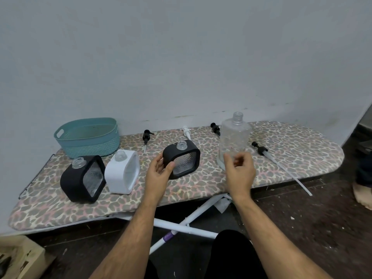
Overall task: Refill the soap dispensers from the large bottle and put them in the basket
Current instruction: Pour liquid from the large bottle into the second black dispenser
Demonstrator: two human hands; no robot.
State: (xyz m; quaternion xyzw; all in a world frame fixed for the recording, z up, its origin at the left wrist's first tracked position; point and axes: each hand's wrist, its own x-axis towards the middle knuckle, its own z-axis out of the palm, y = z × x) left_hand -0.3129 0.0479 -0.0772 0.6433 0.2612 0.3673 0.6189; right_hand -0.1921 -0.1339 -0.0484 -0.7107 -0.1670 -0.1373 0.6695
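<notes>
Leopard-print board [281, 141] carries teal basket [88, 137], loose pumps [146, 135].

Left hand [159, 170] grips a black dispenser [182, 159]; right hand [239, 171] seems just short of the large bottle [234, 137]

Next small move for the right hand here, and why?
Probably close the right hand around the large bottle. It hovers just in front of it with fingers loosely curled, holding nothing, while the left hand already grips the open-necked black dispenser, ready for pouring.
</notes>
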